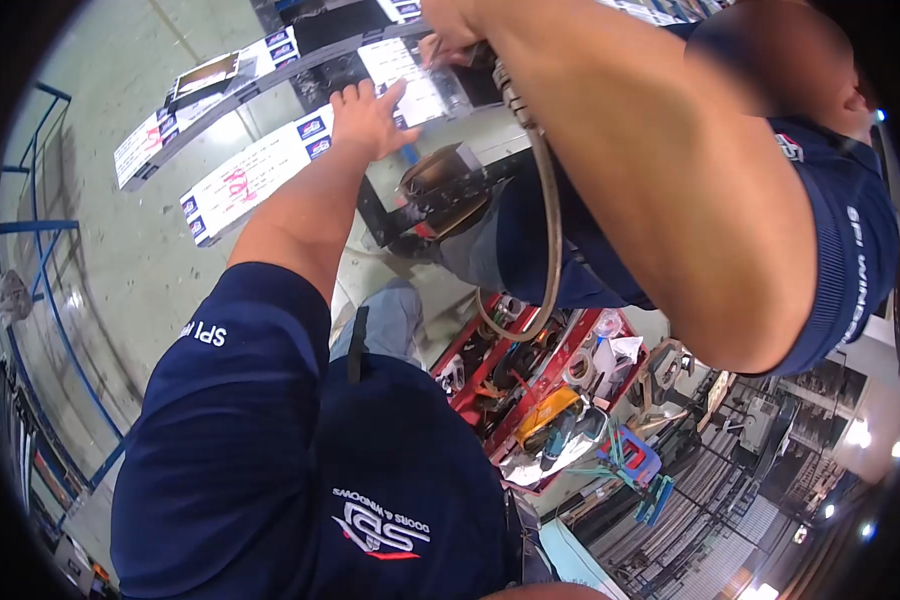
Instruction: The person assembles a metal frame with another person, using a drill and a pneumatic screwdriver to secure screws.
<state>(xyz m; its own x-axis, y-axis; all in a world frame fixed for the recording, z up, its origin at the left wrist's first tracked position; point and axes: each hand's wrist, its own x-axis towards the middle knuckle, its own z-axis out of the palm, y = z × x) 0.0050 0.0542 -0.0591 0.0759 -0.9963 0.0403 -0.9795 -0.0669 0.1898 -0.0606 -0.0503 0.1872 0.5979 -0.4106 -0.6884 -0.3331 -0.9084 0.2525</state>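
Observation:
My left hand [367, 120] reaches forward with its fingers spread. It rests on or just above a window or door frame profile [250, 175] covered with white and blue printed film and red handwriting. Beside my fingers lies a white printed label [407, 80] on a dark part of the frame. My right hand is not in view. Close in front, a co-worker's large bare arm [650, 190] crosses the picture. It leads to a co-worker's hand [452, 22] at the frame's far side; whatever is under those fingers cannot be made out.
A hose [552, 220] loops beside the co-worker's arm. A brown open-ended piece [440, 170] sits near the frame. Below it stands a red tool cart [482, 412] with tape rolls and a drill [560, 440]. Blue metal rails [35, 228] stand at left. Long profiles fill racks [710, 490] at lower right.

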